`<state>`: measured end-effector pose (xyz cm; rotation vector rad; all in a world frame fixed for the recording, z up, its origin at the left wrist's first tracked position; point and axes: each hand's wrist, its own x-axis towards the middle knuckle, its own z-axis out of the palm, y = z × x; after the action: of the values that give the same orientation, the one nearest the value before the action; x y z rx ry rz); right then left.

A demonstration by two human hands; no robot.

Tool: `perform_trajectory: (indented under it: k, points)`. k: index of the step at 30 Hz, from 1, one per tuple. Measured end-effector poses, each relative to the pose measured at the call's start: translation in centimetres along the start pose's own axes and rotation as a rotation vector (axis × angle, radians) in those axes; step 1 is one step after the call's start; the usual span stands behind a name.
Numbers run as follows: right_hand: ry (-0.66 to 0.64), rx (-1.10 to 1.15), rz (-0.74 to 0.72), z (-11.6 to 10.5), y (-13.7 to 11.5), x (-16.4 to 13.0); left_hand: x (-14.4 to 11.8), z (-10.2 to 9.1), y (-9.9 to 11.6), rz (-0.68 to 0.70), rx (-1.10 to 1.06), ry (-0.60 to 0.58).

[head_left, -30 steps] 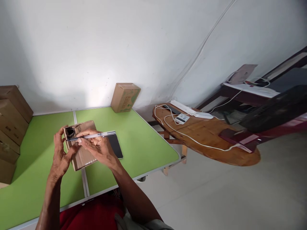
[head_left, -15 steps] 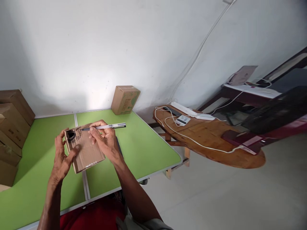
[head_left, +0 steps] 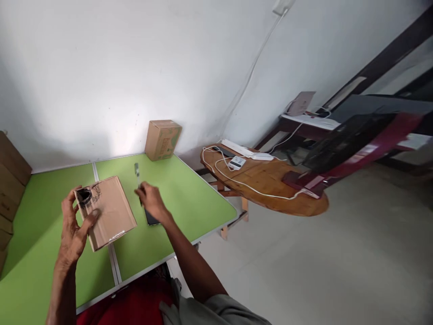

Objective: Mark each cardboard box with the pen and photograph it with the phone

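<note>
My left hand [head_left: 76,225] grips a small flat cardboard box [head_left: 113,212] by its left side, thumb on the top face and fingers round the edge. A black patch like a hole, with dark scribbled lines beside it, marks the box's upper left corner. To the right of the box, apart from it, my right hand [head_left: 152,201] is closed on a pen [head_left: 137,170], which points up and is blurred by motion. A dark flat object like a phone [head_left: 151,218] lies on the green table [head_left: 199,212], partly under my right hand.
Another cardboard box [head_left: 163,140] stands at the table's back edge by the wall. Several stacked cartons [head_left: 11,180] rise at the left. To the right, a wooden oval table [head_left: 267,180] carries white cables, a power strip [head_left: 237,149] and a dark red-backed monitor [head_left: 358,149].
My right hand has drawn the pen away from the cardboard box to the right, and the pen has turned from level to upright. The view has shifted right; my left hand keeps its hold.
</note>
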<state>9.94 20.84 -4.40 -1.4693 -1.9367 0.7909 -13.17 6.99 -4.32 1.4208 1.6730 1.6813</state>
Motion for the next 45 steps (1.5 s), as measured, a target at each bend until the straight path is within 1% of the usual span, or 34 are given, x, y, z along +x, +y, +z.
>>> perform_trajectory:
  k: [4, 6, 9, 12, 16, 19, 21, 23, 25, 31, 35, 38, 41, 43, 45]
  points:
    - [-0.205, -0.191, 0.086, 3.7, 1.3, -3.4, 0.4, -0.1, 0.4, 0.0, 0.01, 0.004]
    - [-0.272, -0.264, 0.12, 4.8, 1.3, -4.9, 0.5, -0.2, 0.5, 0.0, 0.023, 0.0]
    - [-0.327, -0.334, 0.154, 5.6, 1.1, -6.0, 0.6, -0.1, 0.9, -0.006, 0.061, -0.014]
    - [-0.342, -0.367, 0.166, 5.6, 0.9, -6.2, 0.7, 0.0, 1.3, 0.006, 0.081, -0.01]
    - [-0.321, -0.369, 0.162, 5.0, 1.1, -6.7, 0.7, 0.1, 1.5, -0.008, 0.09, 0.0]
    - [-0.239, -0.358, 0.175, 3.8, 1.8, -7.1, 0.8, 0.2, 1.4, -0.018, 0.082, -0.004]
    - [-0.136, -0.364, 0.226, 2.9, 2.7, -7.1, 0.8, 0.2, 1.3, -0.016, 0.072, -0.004]
    - [-0.043, -0.368, 0.31, 2.0, 3.6, -6.8, 0.9, 0.3, 1.2, -0.02, 0.059, -0.008]
    - [-0.006, -0.342, 0.382, 1.6, 4.5, -6.2, 0.9, 0.3, 1.2, -0.028, 0.047, -0.011]
    - [-0.005, -0.097, 0.441, 1.8, 6.1, -3.8, 0.8, 0.2, 1.0, -0.021, 0.006, -0.012]
    - [-0.025, 0.168, 0.472, 1.7, 7.1, -3.5, 0.6, 0.2, 0.8, -0.007, 0.005, -0.018]
    - [-0.064, 0.453, 0.453, 1.0, 7.8, -4.8, 0.5, 0.2, 0.9, -0.012, 0.005, -0.009]
    - [-0.084, 0.726, 0.407, -0.1, 8.2, -7.2, 0.3, 0.3, 0.9, -0.034, -0.009, -0.013]
    - [-0.073, 0.894, 0.364, -1.0, 8.0, -8.8, 0.3, 0.2, 0.9, -0.034, -0.02, -0.02]
    - [-0.091, 1.107, 0.296, -2.0, 7.1, -10.1, 0.2, 0.2, 0.7, -0.007, -0.027, -0.018]
